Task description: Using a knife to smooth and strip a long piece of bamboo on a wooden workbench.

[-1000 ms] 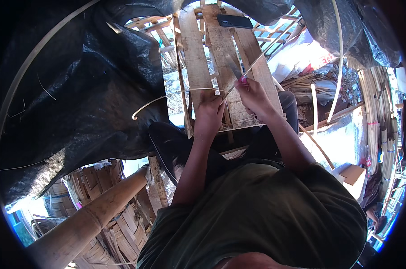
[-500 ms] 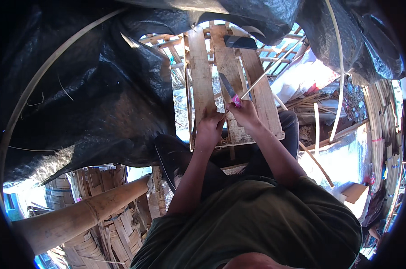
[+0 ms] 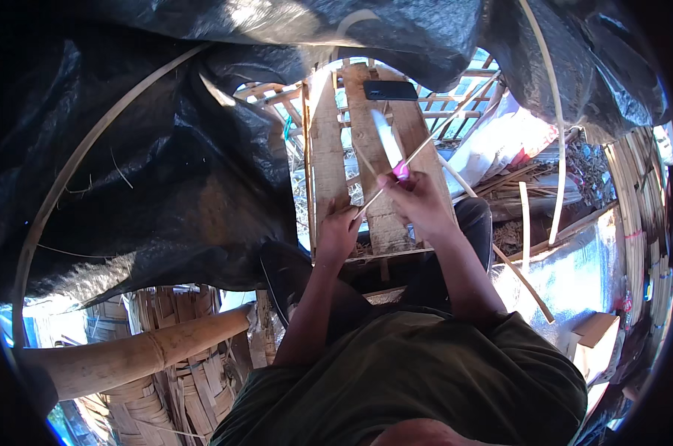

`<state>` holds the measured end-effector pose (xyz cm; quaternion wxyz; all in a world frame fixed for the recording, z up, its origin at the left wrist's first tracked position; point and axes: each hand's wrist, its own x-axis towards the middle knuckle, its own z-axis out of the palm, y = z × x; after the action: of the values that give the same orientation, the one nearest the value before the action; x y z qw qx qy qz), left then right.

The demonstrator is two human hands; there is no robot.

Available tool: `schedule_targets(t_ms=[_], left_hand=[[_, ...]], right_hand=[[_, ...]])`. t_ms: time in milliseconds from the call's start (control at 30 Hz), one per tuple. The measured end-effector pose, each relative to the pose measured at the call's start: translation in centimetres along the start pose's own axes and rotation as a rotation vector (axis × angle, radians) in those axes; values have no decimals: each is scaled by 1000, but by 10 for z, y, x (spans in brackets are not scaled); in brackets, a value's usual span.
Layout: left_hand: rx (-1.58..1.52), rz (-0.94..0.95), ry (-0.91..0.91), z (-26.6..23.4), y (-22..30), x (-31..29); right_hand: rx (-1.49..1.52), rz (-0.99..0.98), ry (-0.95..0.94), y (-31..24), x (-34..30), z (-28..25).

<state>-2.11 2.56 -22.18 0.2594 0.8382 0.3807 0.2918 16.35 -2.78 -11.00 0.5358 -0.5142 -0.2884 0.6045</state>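
My left hand [image 3: 339, 229] is closed on the near end of a thin bamboo strip [image 3: 444, 128], low over the wooden slats [image 3: 327, 152]. The strip slants away to the far right, passing by my right hand [image 3: 420, 204]. That hand is wrapped round the pink handle [image 3: 401, 172] of a knife [image 3: 387, 140]. Its bright blade points away from me, blurred at the tip. A second thin sliver [image 3: 365, 159] slants up beside the blade; whether it joins the strip I cannot tell. My right fingers partly hide where knife and strip meet.
A dark phone [image 3: 391, 91] lies at the far end of the slats. Black plastic sheeting [image 3: 165, 163] hangs on the left and overhead. A thick bamboo pole [image 3: 143, 355] crosses at lower left. Loose strips [image 3: 525, 223] and a cardboard box [image 3: 597, 331] are at right.
My right hand with the knife has shifted slightly right and nearer, away from my left hand. More strip shows between them. The view has tilted a little.
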Motion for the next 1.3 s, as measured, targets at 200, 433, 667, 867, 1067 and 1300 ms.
schedule_targets(t_ms=[200,433,667,867,1067,1300], left_hand=[[-41,34,54,-2,10,0],[-163,-58,24,-18,8,-2],[-91,-13,105,-46,1,-13],[-32,-209,145,-54,5,-24],[90,-193,86,-57,-4,-29],[300,-269,-49,-29,36,35]], right_hand=[[12,-178,332,-24,-1,-95],[-8,-153,861,55,41,-228],[-274,-347,639,70,58,-229],[-776,-840,417,31,107,-183],[-1108,-619,99,20,145,-169],[-1075,-789,125,36,168,-169]])
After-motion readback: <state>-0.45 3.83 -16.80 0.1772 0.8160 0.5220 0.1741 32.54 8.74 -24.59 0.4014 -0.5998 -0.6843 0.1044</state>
